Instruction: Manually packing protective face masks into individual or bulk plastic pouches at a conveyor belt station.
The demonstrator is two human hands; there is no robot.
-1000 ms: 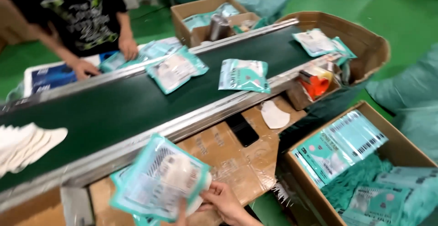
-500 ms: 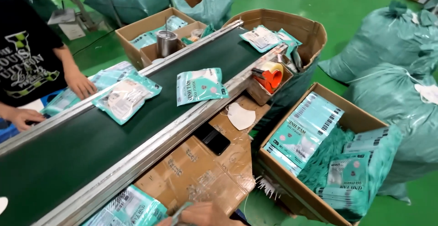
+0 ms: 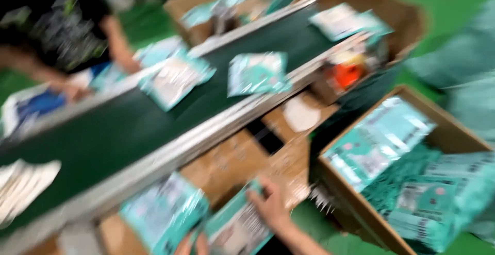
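Hands blurring: right hand (image 3: 270,206) pinching teal packet (image 3: 234,229) edge; left hand (image 3: 188,244) state unclear. You are needing firmer grip, keeping second packet (image 3: 164,215) separate.

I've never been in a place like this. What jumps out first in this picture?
A long dark green conveyor belt runs slantwise across the blurred view, with teal plastic packets lying on it. At the bottom, the right hand rests on a teal packet over flattened brown cardboard; the left hand barely shows at the bottom edge. At right stands an open brown cardboard box filled with more teal packets.
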